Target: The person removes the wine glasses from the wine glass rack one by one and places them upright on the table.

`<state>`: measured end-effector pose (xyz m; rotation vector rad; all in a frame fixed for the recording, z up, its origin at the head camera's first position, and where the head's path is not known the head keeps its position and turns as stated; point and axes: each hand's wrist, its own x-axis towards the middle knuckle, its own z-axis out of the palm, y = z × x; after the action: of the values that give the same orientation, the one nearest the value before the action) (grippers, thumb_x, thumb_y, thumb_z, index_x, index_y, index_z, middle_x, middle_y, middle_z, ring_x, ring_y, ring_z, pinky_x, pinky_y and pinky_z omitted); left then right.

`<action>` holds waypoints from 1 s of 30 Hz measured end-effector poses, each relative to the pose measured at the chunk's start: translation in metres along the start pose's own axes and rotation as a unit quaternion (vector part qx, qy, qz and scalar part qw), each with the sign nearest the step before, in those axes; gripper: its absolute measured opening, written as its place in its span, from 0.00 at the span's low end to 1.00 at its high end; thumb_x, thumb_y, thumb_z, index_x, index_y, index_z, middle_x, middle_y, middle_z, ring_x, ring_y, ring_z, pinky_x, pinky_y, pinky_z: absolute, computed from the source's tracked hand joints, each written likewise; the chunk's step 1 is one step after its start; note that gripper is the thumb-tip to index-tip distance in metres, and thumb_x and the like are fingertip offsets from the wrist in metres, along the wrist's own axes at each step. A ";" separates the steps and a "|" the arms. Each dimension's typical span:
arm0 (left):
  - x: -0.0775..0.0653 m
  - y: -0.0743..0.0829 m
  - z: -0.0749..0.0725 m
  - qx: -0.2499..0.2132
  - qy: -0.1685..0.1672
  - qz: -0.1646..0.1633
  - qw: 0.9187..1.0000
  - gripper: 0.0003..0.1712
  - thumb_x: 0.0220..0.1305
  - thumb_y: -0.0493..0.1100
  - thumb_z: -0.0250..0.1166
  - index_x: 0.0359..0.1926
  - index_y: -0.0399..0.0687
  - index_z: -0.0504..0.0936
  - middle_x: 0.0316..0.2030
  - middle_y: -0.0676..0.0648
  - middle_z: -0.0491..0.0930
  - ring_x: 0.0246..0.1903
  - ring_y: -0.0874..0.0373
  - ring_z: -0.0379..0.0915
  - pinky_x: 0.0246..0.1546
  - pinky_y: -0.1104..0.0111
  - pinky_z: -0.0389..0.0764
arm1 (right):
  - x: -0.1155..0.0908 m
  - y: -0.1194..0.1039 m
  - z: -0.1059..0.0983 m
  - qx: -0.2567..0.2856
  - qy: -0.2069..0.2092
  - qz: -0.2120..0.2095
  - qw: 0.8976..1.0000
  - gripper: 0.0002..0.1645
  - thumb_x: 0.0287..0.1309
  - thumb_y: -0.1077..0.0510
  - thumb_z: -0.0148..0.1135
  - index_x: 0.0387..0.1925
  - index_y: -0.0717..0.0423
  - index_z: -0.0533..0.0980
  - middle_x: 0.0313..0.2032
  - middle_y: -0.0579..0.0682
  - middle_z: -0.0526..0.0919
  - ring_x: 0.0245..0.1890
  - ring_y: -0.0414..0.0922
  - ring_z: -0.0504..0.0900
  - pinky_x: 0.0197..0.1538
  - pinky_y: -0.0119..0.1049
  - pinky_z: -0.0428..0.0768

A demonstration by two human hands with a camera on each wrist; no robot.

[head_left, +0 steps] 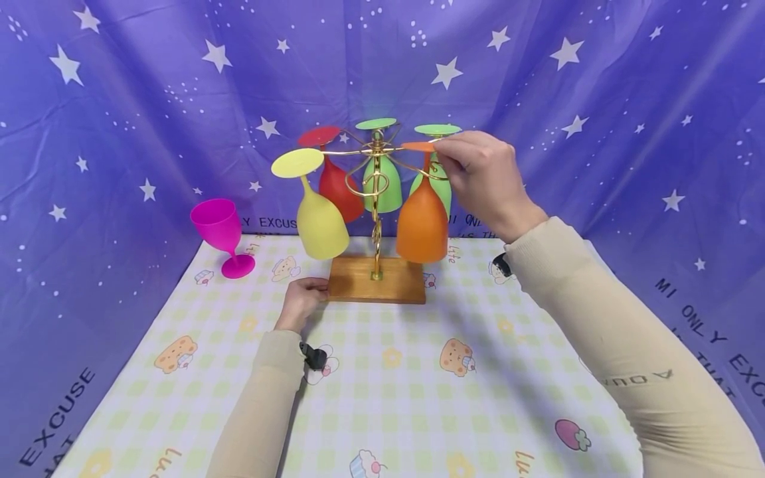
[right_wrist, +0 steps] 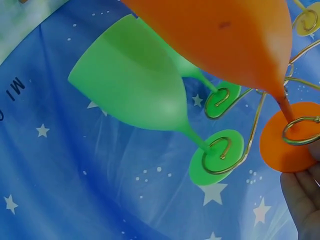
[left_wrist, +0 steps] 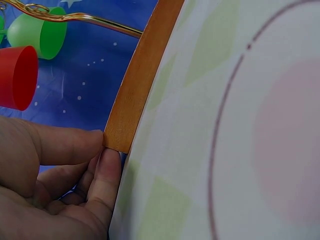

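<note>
An orange goblet (head_left: pixel 422 222) hangs upside down on a gold wire rack (head_left: pixel 377 192), and my right hand (head_left: pixel 481 176) pinches the edge of its foot. In the right wrist view, a wire loop (right_wrist: pixel 300 131) curls around the stem beside the orange foot (right_wrist: pixel 280 150); part of the hand is cut off there. My left hand (head_left: pixel 301 302) holds the left end of the rack's wooden base (head_left: pixel 352 289). Up close in the left wrist view, the thumb and a finger (left_wrist: pixel 107 172) meet the base's corner (left_wrist: pixel 120 135).
On the rack hang a yellow goblet (head_left: pixel 323 226), a red goblet (head_left: pixel 340 192) and two green goblets (head_left: pixel 382 189), all upside down. A magenta goblet (head_left: pixel 218 222) stands upright at the table's back left. A patterned cloth (head_left: pixel 382 398) covers the table; a starry blue curtain (head_left: pixel 149 99) surrounds it.
</note>
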<state>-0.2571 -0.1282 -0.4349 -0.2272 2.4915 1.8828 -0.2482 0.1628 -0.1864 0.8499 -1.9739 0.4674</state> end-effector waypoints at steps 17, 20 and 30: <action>0.002 -0.001 0.001 0.004 0.002 -0.001 1.000 0.17 0.53 0.25 0.61 0.46 0.31 0.82 0.42 0.35 0.82 0.38 0.52 0.80 0.41 0.66 0.79 | -0.015 0.013 -0.004 -0.007 0.030 0.019 0.999 0.10 0.59 0.68 0.58 0.36 0.62 0.85 0.32 0.56 0.85 0.36 0.54 0.82 0.44 0.48 0.79; 0.003 -0.002 0.001 0.004 0.003 -0.002 1.000 0.17 0.53 0.25 0.61 0.46 0.31 0.82 0.42 0.36 0.83 0.38 0.52 0.80 0.41 0.66 0.79 | -0.019 0.015 -0.005 -0.016 0.035 0.009 0.999 0.10 0.60 0.67 0.58 0.36 0.63 0.85 0.32 0.56 0.85 0.35 0.53 0.81 0.43 0.47 0.79; 0.003 -0.002 0.001 0.002 0.003 0.002 1.000 0.17 0.52 0.25 0.61 0.45 0.30 0.82 0.41 0.35 0.83 0.34 0.55 0.79 0.38 0.68 0.79 | -0.029 0.019 -0.010 -0.036 0.057 -0.018 0.998 0.10 0.60 0.65 0.58 0.37 0.65 0.84 0.32 0.58 0.85 0.35 0.53 0.81 0.44 0.47 0.79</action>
<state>-0.2596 -0.1280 -0.4379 -0.2278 2.5025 1.8803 -0.2456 0.1931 -0.2055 0.7967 -1.8572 0.4124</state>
